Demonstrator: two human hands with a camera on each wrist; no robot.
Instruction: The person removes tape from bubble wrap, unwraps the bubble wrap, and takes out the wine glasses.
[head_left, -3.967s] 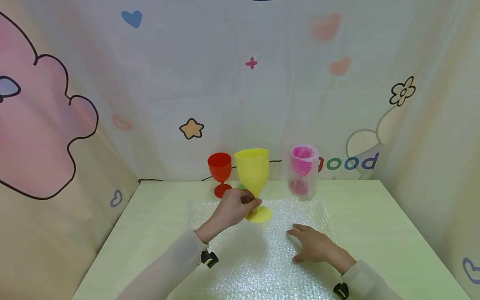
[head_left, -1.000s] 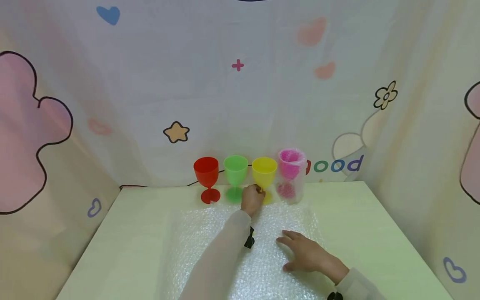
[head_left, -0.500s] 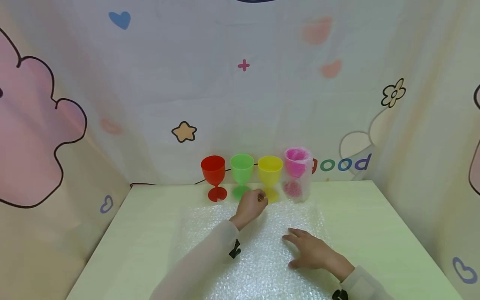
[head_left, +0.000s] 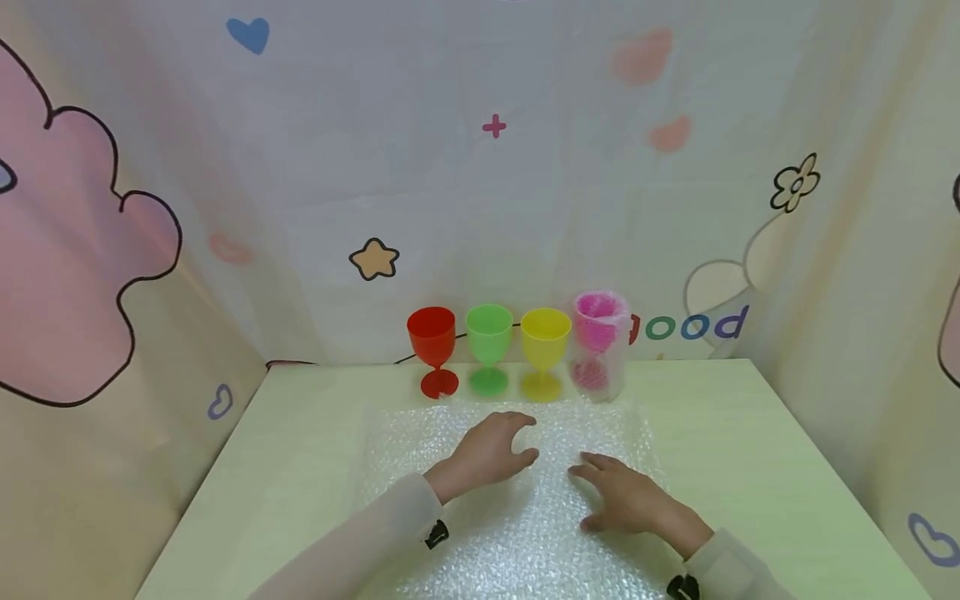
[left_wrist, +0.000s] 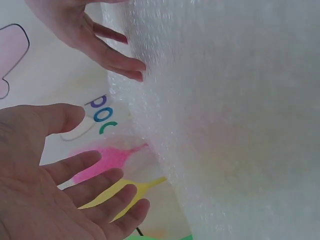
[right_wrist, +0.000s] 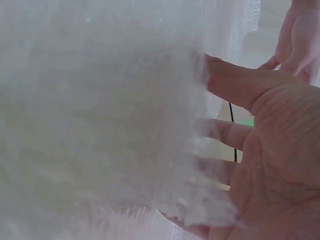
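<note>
A row of plastic goblets stands upright at the back of the table: red [head_left: 432, 337], green [head_left: 489, 333] and yellow [head_left: 545, 340]. At the row's right end is a pink goblet [head_left: 597, 333] wrapped in bubble wrap. My left hand [head_left: 487, 450] hovers in front of them with nothing in it, thumb and fingers spread in the left wrist view. A sheet of bubble wrap [head_left: 495, 550] lies beneath both hands. Over its right side is my right hand [head_left: 626, 497], fingers spread; in the right wrist view, wrap hides its fingertips.
The pale green table [head_left: 315, 458] reaches to a printed curtain [head_left: 420, 150] behind, and curtains also flank it left and right. Bare tabletop shows on either side of the bubble wrap sheet.
My left hand set the yellow goblet down between the green and pink ones, let go, and drew back toward me with its fingers opening. My right hand stays nearly where it was.
</note>
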